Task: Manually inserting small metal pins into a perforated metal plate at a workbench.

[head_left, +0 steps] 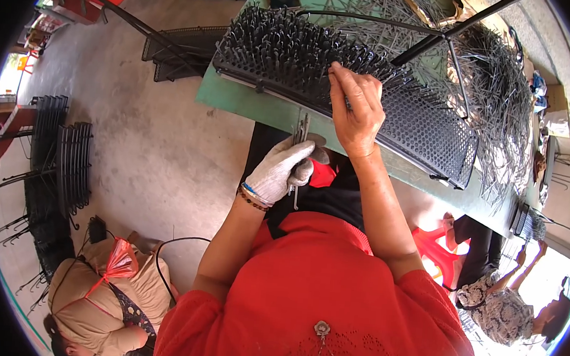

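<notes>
A long black perforated metal rack (427, 125) lies on the green table. Its left part is crowded with upright black hooked prongs (275, 42), while bare holes show at the right. My right hand (357, 113), ungloved, is over the rack with fingertips pinched together at the edge of the prongs; whatever is between them is hidden. My left hand (277, 171) wears a white glove with grey fingers. It is closed around a small bundle of thin grey metal strips (303, 126) just in front of the table edge.
Loose dark metal strips (495, 107) are heaped across the green table (227, 101). A black metal bar frame (426, 46) rises over the rack. Black racks (71, 169) stand at the left. One person (101, 297) bends at lower left; another person (500, 312) works at right.
</notes>
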The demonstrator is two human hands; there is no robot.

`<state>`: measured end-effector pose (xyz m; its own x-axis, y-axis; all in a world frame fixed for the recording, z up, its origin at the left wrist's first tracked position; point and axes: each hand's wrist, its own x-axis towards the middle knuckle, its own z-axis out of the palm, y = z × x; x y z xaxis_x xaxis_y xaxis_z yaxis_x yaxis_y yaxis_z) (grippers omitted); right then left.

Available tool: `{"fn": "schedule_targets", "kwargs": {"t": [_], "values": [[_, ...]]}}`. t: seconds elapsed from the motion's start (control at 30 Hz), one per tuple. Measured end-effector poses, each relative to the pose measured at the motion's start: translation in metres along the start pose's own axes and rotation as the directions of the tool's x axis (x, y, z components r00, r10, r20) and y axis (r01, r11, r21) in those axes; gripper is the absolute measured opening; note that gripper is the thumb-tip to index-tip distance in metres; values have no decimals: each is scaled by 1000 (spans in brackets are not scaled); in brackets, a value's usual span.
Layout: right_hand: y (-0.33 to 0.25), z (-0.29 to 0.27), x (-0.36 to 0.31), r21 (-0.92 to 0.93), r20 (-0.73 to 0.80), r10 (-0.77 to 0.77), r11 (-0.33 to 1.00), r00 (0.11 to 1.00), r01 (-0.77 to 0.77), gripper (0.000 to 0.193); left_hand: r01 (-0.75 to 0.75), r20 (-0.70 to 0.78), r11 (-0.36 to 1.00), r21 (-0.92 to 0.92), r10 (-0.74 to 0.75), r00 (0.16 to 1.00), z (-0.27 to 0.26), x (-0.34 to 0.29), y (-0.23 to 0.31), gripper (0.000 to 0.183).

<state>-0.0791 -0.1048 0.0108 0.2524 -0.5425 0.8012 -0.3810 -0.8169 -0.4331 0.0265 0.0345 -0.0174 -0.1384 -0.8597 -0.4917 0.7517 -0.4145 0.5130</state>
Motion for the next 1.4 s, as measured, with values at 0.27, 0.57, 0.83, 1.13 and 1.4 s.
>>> {"fn": "schedule_targets", "kwargs": {"t": [0.27, 0.57, 0.83, 1.13, 1.4], "values": [[-2, -4, 3, -42, 2, -70, 997, 998, 70, 28, 10, 10, 1000, 8, -10, 1000, -1, 1, -1, 23], [-2, -5, 4, -28, 50, -67, 997, 997, 68, 29, 10, 15, 1000, 16, -11, 1000, 1, 0, 0, 23], [-5, -7, 9, 32, 72, -17, 999, 997, 15, 25, -2, 27, 1000, 15, 2, 1000, -1, -1, -1, 24], [0, -8, 2, 81, 134, -16, 997, 991, 6, 23, 6, 22, 1000, 8, -6, 1000, -1, -1, -1, 25], [1, -12, 4, 40, 200, -49, 998, 979, 42, 20, 21, 48, 1000, 8, -21, 999, 1, 1, 1, 25]]}}
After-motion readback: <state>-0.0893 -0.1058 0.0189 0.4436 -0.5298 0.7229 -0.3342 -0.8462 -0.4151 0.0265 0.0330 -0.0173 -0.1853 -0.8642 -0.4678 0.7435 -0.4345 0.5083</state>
